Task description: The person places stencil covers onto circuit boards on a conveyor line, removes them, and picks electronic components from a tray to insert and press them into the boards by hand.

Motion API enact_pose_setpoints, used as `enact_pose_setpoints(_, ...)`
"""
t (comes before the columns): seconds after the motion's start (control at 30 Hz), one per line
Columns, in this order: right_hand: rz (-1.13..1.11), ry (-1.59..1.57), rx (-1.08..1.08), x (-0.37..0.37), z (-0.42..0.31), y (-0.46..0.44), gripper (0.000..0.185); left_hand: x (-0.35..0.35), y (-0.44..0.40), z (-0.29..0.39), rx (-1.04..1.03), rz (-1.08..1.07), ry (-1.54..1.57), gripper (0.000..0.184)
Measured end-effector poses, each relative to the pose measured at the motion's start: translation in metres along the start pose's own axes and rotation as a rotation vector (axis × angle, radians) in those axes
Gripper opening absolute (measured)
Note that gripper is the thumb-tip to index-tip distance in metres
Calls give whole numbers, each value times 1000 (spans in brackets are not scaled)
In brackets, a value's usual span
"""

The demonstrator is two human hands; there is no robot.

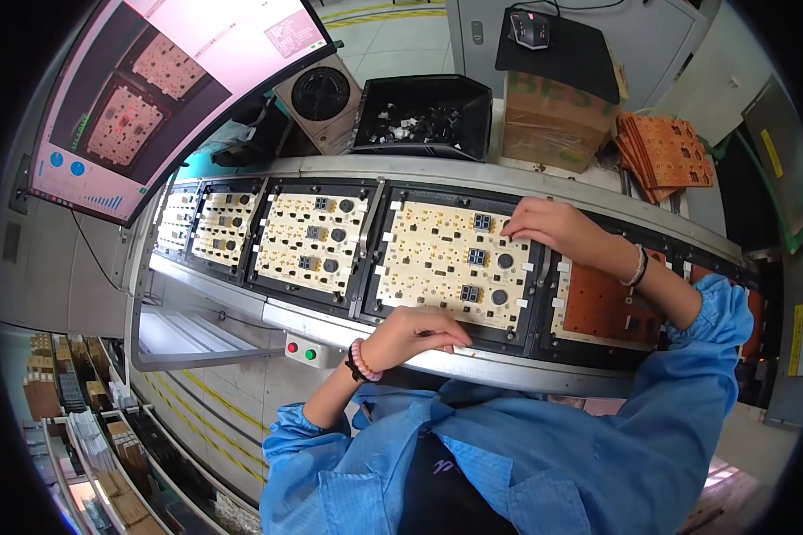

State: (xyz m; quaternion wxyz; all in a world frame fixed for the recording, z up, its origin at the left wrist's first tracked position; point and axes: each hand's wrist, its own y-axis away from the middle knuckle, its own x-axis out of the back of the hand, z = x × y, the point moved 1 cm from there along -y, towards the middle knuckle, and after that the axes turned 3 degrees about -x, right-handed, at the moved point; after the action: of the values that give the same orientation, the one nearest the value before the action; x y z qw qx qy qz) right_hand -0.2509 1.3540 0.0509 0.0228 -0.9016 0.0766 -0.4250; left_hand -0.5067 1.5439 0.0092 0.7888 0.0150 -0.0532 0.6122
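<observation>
Cream circuit boards in black frames lie in a row along the metal conveyor (321, 168). My right hand (544, 225) is over the upper right corner of the nearest board (424, 254), its fingers bent together near a round black part; what they hold, if anything, is hidden. That board carries black square displays (476, 258) and round black parts (505, 260). My left hand (417, 336) rests at the lower edge of the same frame, thumb and fingers close together, with something tiny at the fingertips that I cannot make out.
A black bin (424, 116) of small parts stands behind the conveyor, beside a cardboard box (553, 120) and stacked orange boards (667, 152). A monitor (169, 80) hangs at upper left. A button box (310, 351) is on the front edge. Another frame holds a brown board (598, 299).
</observation>
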Motion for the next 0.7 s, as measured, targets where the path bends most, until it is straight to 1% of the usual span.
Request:
enact_pose_setpoints(0.07,-30,-26,-13,-5,-5,5,15,-4,4,-1,40,48,-28,9)
enact_pose_setpoints(0.1,-56,-18,-55,-6,-9,7,14,-6,5,-5,19,54,-15,10)
enact_pose_setpoints(0.2,-124,44,-21,-15,-3,11,11,-21,1,-9,-132,214,1,15)
enact_pose_setpoints(0.23,-126,115,68,-17,-3,11,10,-22,1,-8,-122,208,-75,15)
enact_pose_setpoints(0.3,-127,256,247,-18,-9,7,9,-24,-5,-2,-196,241,-156,16)
enact_pose_setpoints(0.33,-139,248,237,-20,-9,6,9,-26,-8,-1,-233,258,-197,16)
enact_pose_setpoints(0.37,-150,240,228,-23,-8,6,9,-28,-7,-5,-184,268,-144,17)
enact_pose_setpoints(0.47,-157,268,207,-26,-8,5,10,-31,-10,-9,-152,276,-204,16)
enact_pose_setpoints(0.7,-180,234,194,-24,-8,1,12,-34,-14,-10,-133,342,-170,18)
